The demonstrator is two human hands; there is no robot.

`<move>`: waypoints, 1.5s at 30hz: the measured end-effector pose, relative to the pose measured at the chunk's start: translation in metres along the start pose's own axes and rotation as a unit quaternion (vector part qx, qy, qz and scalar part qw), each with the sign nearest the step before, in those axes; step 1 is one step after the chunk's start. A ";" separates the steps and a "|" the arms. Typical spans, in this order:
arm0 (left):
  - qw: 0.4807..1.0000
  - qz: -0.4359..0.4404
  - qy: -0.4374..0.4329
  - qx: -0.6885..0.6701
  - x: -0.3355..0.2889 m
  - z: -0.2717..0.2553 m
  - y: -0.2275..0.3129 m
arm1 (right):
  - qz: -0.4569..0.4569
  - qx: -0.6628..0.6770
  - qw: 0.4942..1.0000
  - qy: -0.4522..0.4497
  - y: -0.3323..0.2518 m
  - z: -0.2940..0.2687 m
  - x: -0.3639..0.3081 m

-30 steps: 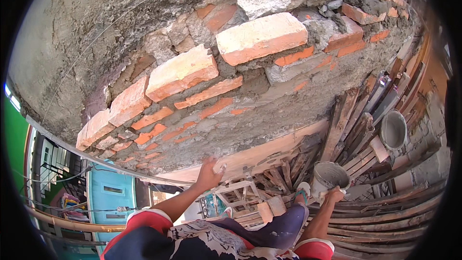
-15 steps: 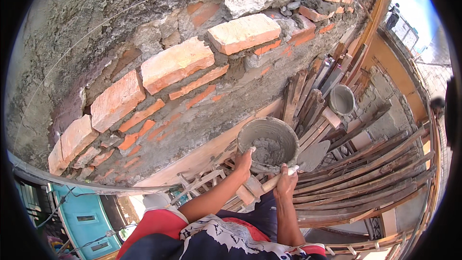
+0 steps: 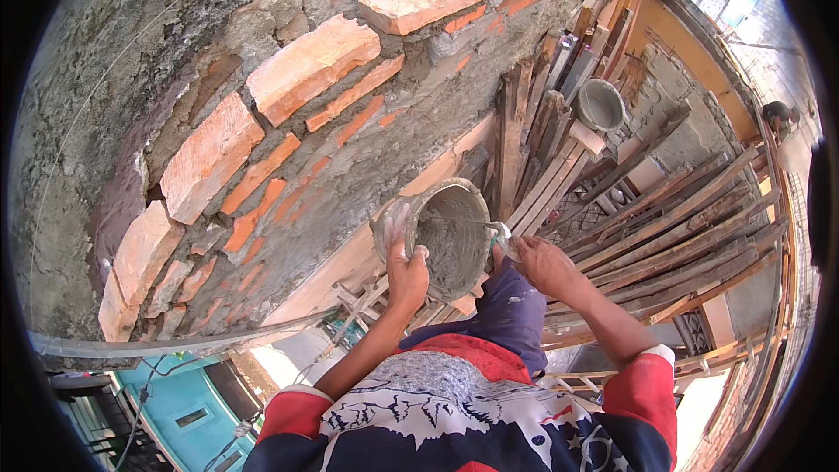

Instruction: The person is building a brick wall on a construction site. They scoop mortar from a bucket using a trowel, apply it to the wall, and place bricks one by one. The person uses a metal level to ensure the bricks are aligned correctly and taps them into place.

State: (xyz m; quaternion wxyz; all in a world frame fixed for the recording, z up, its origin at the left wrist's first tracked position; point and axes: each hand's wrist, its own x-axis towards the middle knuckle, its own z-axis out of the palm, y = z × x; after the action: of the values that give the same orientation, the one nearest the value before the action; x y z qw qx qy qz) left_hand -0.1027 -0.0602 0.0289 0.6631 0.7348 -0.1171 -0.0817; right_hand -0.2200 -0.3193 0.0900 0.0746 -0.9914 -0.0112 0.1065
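Observation:
A grey bucket (image 3: 385,212) of wet mortar (image 3: 443,255) is tilted in front of my body. My left hand (image 3: 406,275) grips its left side, with the palm on the outer wall and the thumb near the rim. In my right hand (image 3: 546,267) is a trowel (image 3: 468,223), held by its handle at the bucket's right rim. The trowel's blade reaches inside the bucket and shows nearly edge-on. Ahead to the left, a row of orange bricks (image 3: 313,68) sits along the top of the rough wall (image 3: 428,114).
Long wooden boards (image 3: 673,210) lie fanned out on the right. A second grey bucket (image 3: 601,105) stands among upright planks (image 3: 514,140). A thin string (image 3: 114,65) crosses the wall. Below left is a turquoise door (image 3: 188,415). Another person (image 3: 778,114) shows at the far right.
The trowel has gone from beside the bucket into it. The bucket has tipped and moved left, and my left hand has shifted onto its outer side. My view has turned slightly.

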 end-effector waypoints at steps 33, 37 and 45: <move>0.872 -0.192 0.099 -0.439 0.016 -0.023 -0.029 | 0.072 0.569 0.750 -0.330 0.047 -0.074 0.032; 0.864 -0.227 0.124 -0.431 0.012 -0.007 0.005 | 0.082 0.516 0.813 -0.256 0.105 -0.170 0.057; 0.895 -0.193 0.145 -0.376 0.010 0.006 -0.008 | -0.062 0.037 0.985 0.159 0.224 -0.373 0.170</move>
State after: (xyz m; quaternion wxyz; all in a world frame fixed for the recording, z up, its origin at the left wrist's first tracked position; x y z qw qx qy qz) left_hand -0.0946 -0.0678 0.0211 0.8708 0.4424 0.1640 -0.1383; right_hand 0.0274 -0.5887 0.3813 0.1188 -0.9897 -0.0563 -0.0571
